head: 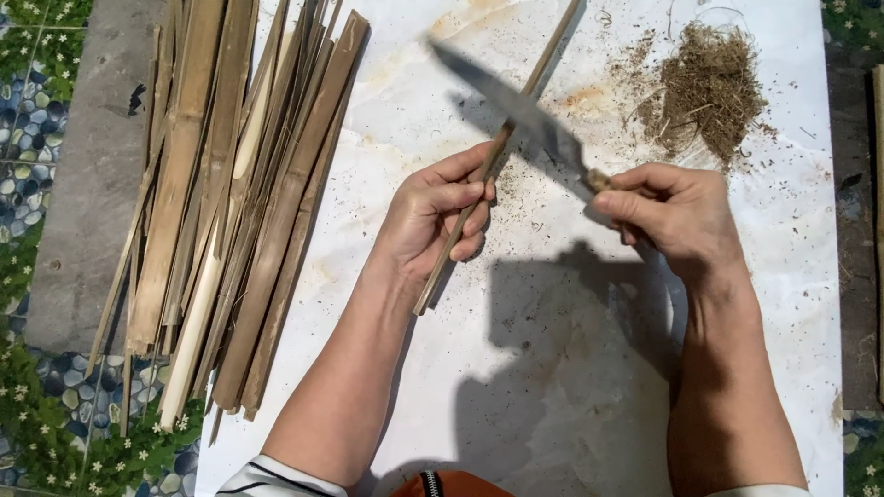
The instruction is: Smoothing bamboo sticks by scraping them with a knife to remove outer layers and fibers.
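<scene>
The left hand [433,216] pinches a thin bamboo strip [493,156] over the white worktop [552,368], the right hand [668,212] closed on a knife [516,106] laid across it — shavings [704,83] already heaped, a stack of bamboo slats [230,202] waiting alongside.

1. A white, marble-patterned flat slab [552,387] serves as the work surface; it is stained with brownish smudges and dusted with fine dark specks.
2. At nine o'clock on the slab, a thick bundle of long, flat, tan-brown split bamboo strips [230,202] lies lengthwise, its left half resting on a grey concrete ledge [87,184] just beside the slab.
3. At one o'clock lies a loose heap of brown, fibrous bamboo shavings [704,87], with stray fibres scattered around it.
4. Dark shadows fall across the slab towards six o'clock.
</scene>
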